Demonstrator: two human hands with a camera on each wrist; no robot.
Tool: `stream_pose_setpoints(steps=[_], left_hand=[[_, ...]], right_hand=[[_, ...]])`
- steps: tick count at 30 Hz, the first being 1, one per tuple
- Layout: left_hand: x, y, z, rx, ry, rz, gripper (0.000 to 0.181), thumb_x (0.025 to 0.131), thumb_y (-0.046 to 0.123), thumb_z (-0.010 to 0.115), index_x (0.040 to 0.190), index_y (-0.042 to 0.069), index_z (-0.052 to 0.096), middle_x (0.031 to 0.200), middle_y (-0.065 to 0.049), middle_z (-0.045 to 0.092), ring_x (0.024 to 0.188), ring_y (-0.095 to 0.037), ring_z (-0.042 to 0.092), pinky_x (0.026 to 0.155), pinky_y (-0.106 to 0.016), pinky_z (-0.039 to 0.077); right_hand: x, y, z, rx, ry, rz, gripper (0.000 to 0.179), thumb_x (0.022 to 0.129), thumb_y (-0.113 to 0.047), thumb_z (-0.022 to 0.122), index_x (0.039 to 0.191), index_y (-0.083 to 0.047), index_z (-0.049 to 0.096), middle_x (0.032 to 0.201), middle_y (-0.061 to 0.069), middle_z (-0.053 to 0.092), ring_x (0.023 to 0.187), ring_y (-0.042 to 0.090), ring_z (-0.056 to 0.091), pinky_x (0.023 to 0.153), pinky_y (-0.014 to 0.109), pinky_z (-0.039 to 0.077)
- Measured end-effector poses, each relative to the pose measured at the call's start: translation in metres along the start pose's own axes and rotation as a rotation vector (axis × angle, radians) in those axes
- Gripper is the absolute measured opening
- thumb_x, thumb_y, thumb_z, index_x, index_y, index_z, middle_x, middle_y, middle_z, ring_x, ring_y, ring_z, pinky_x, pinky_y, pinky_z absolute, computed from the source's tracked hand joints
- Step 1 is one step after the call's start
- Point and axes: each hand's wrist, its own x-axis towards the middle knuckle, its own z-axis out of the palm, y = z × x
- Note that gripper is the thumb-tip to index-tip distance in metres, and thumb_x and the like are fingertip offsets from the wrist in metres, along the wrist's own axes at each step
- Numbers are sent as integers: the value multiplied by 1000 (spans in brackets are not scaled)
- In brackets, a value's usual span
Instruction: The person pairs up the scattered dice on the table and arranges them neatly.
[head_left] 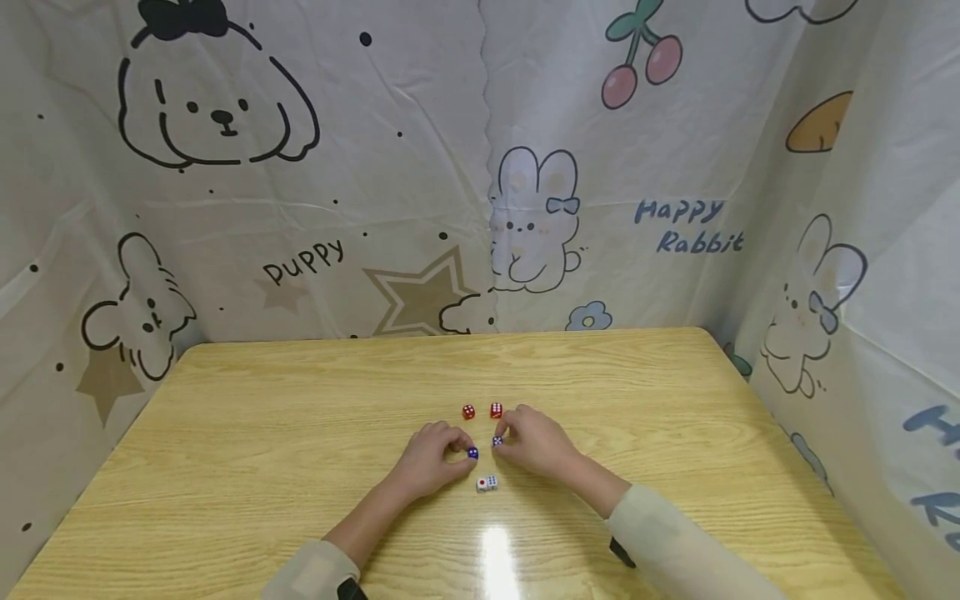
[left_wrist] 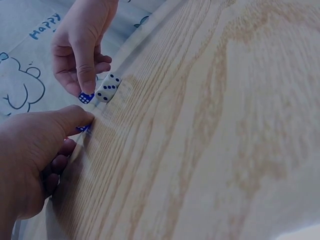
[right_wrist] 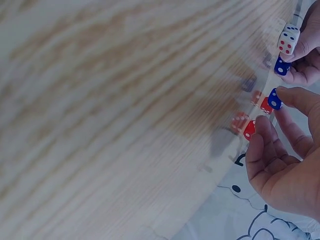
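A small blue cube die with white dots point(head_left: 472, 453) is pinched by the left hand point(head_left: 432, 458), and another blue die point(head_left: 497, 442) by the right hand point(head_left: 536, 443), between two red dice point(head_left: 496, 410) farther away and two white dice point(head_left: 482, 484) nearer on the yellow wooden surface point(head_left: 300, 417). Both are best held lightly and kept level. On these even cubes, no long axis or pointing end is seen.

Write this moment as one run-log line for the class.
left hand: pinches blue die | right hand: pinches other blue die | white dice: side by side | red dice: apart
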Motion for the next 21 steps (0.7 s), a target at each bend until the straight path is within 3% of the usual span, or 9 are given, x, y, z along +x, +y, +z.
stream_pose_setpoints(steps=[21], left_hand=[[0, 0, 1, -9, 19, 29, 14, 81, 30, 70, 90, 19, 66, 81, 5, 51, 78, -11, 41, 72, -30, 31]], right_hand=[[0, -2, 3, -2, -7, -18, 14, 78, -22, 73, 88, -14, 67, 80, 0, 56, 67, 9, 47, 58, 23, 39]])
